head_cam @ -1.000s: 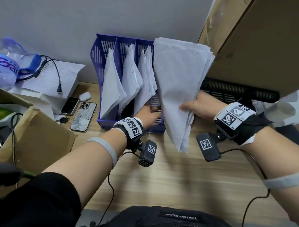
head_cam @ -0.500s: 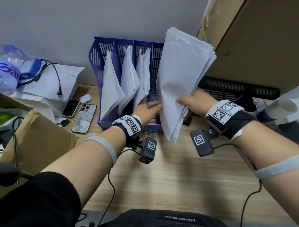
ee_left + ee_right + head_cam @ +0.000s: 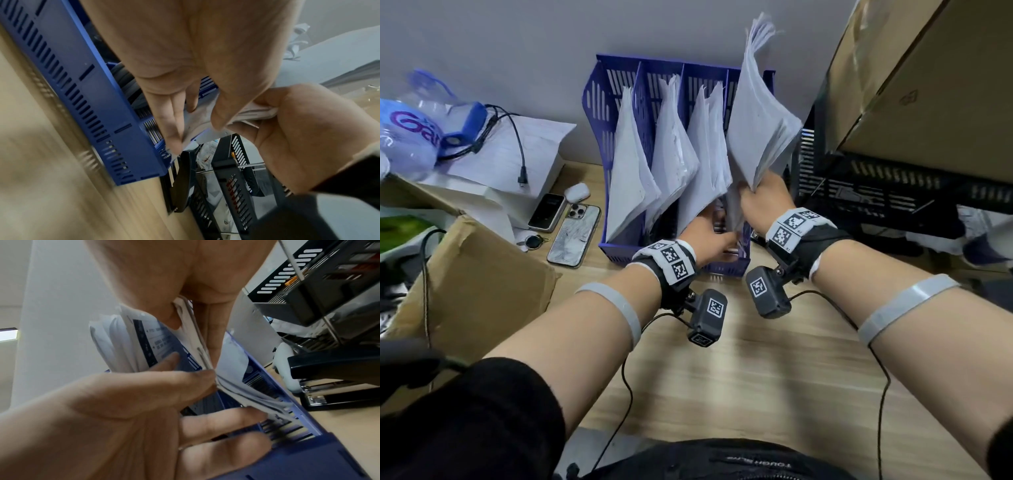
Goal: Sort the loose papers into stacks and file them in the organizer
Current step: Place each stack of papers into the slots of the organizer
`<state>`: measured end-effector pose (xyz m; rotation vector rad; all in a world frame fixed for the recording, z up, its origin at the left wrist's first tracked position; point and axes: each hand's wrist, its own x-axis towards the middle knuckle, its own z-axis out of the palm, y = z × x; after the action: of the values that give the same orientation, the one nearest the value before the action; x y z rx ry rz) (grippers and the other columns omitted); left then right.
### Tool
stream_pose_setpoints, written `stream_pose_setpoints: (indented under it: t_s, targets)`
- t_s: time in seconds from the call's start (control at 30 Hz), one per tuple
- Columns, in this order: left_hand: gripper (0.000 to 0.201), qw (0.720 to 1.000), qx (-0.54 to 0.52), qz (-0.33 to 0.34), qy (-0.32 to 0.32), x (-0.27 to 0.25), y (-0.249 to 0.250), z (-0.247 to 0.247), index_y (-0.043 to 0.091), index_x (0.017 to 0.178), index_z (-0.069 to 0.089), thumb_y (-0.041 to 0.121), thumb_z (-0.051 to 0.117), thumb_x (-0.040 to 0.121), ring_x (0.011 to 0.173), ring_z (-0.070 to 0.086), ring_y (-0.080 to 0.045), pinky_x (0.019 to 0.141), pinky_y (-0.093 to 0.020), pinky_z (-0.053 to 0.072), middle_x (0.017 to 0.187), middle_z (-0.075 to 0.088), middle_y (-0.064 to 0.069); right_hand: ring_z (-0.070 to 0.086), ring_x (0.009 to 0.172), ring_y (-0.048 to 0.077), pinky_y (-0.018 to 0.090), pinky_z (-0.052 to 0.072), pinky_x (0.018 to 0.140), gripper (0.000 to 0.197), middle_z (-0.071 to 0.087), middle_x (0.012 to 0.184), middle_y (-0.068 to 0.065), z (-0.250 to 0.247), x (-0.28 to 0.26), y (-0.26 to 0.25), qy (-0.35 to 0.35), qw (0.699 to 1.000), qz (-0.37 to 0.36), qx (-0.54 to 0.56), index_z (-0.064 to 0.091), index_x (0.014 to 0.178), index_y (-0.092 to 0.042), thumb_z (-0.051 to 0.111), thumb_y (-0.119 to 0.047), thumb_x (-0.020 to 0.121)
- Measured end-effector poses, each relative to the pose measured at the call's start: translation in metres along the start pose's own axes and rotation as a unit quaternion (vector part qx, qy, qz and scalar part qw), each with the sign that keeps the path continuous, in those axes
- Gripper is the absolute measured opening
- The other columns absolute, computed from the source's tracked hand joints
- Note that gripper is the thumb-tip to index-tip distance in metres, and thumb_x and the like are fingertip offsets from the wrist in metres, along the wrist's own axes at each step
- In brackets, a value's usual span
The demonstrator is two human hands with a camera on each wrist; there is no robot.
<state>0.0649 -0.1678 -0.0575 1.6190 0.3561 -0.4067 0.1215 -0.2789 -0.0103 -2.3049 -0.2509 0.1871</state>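
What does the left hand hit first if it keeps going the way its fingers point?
Most likely the paper stack that the right hand is lowering into the rightmost slot of the blue organizer. The left hand has its fingertips already at the stack's lower edge; the slot's right wall lies just beyond, depth unclear.

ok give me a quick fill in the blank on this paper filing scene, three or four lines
1. The right hand grips a stack of papers going into the organizer's ____ compartment.
2. The slotted file organizer is ____ in colour.
3. The number of phones lying left of the organizer is ____.
4. The left hand touches the stack's ____ end.

Missing words: rightmost; blue; two; lower
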Motion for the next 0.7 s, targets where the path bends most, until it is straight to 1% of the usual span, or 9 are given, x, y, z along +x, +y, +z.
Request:
stream_pose_setpoints:
  t_s: [0.07,0.13,0.2,0.3,0.4,0.47,0.53,0.63,0.7]
  targets:
    - [0.066,1.0,0.009,0.004,0.008,0.002,-0.001,-0.001,0.021,0.141,0.04,0.005,0.068,0.084,0.107,0.068,-0.029,0.084,-0.045,0.06,0.124,0.06,-0.005,0.058,0.112,0.03,0.021,0.038,0.087,0.036,0.064,0.121,0.014,0.003,0.001,-0.001,0.0,0.999,-0.034,0.002,0.059,0.123,-0.007,0.042,-0.005,0.091]
    - [0.064,1.0,0.022,0.002,-0.007,0.003,-0.003,-0.001,0.038,0.131,0.041,0.014,0.07,0.079,0.109,0.067,-0.032,0.087,-0.05,0.058,0.13,0.061,-0.007,0.056,0.116,0.026,0.021,0.037,0.091,0.039,0.062,0.126,0.009,0.009,-0.001,0.0,-0.017,0.999,-0.045,-0.003,0.056,0.129,-0.013,0.044,-0.014,0.092]
    - [0.061,0.999,0.013,-0.006,-0.034,-0.002,-0.003,0.001,0.04,0.128,0.037,0.01,0.067,0.084,0.11,0.065,-0.04,0.088,-0.054,0.056,0.129,0.06,-0.011,0.058,0.104,0.024,0.024,0.038,0.084,0.037,0.062,0.112,0.006,0.015,-0.004,0.006,-0.057,0.998,0.009,-0.019,0.055,0.126,-0.012,0.046,-0.016,0.09]
    - [0.066,0.998,-0.038,-0.028,-0.046,-0.002,-0.006,0.002,0.031,0.143,0.029,0.0,0.059,0.093,0.114,0.06,-0.047,0.092,-0.056,0.053,0.133,0.054,-0.018,0.055,0.09,0.03,0.028,0.035,0.073,0.018,0.055,0.09,0.009,0.018,-0.006,0.011,-0.12,0.987,0.09,-0.061,0.054,0.105,-0.008,0.046,-0.014,0.091]
    - [0.072,0.996,-0.078,-0.013,-0.041,0.001,-0.006,0.0,0.043,0.136,0.034,-0.005,0.062,0.089,0.115,0.061,-0.045,0.089,-0.055,0.055,0.14,0.052,-0.015,0.049,0.087,0.029,0.032,0.038,0.076,0.019,0.052,0.095,0.01,0.015,-0.003,0.012,-0.078,0.992,0.09,-0.048,0.051,0.106,-0.007,0.044,-0.014,0.09]
    - [0.077,0.997,-0.075,0.0,-0.033,0.002,-0.006,0.0,0.043,0.14,0.034,-0.004,0.064,0.087,0.115,0.061,-0.04,0.086,-0.052,0.057,0.14,0.052,-0.01,0.049,0.089,0.027,0.034,0.042,0.081,0.024,0.055,0.1,0.011,0.015,0.0,0.016,-0.048,0.997,0.059,-0.028,0.052,0.109,-0.004,0.043,-0.013,0.089]
    - [0.073,0.998,-0.053,0.006,-0.021,0.004,-0.009,0.0,0.036,0.143,0.036,-0.001,0.063,0.087,0.107,0.064,-0.035,0.083,-0.051,0.059,0.133,0.058,-0.011,0.053,0.093,0.03,0.029,0.039,0.08,0.022,0.055,0.101,0.014,0.02,-0.001,0.021,-0.061,0.997,0.03,-0.043,0.054,0.102,-0.002,0.041,-0.011,0.086]
    - [0.047,0.999,-0.032,-0.01,-0.016,0.003,-0.012,-0.001,0.027,0.122,0.043,-0.005,0.052,0.089,0.082,0.059,-0.029,0.079,-0.047,0.058,0.115,0.058,-0.024,0.054,0.09,0.032,0.026,0.032,0.07,0.017,0.053,0.094,0.015,0.026,-0.01,0.024,-0.096,0.992,0.037,-0.074,0.055,0.086,0.001,0.047,-0.014,0.087]
    - [0.046,0.999,-0.03,-0.026,-0.017,-0.002,-0.01,-0.005,0.026,0.122,0.038,-0.009,0.044,0.092,0.078,0.053,-0.026,0.067,-0.037,0.052,0.105,0.052,-0.02,0.056,0.087,0.033,0.03,0.038,0.066,0.023,0.06,0.096,0.019,0.025,-0.017,0.018,-0.089,0.993,0.025,-0.069,0.059,0.093,0.005,0.051,-0.016,0.09]
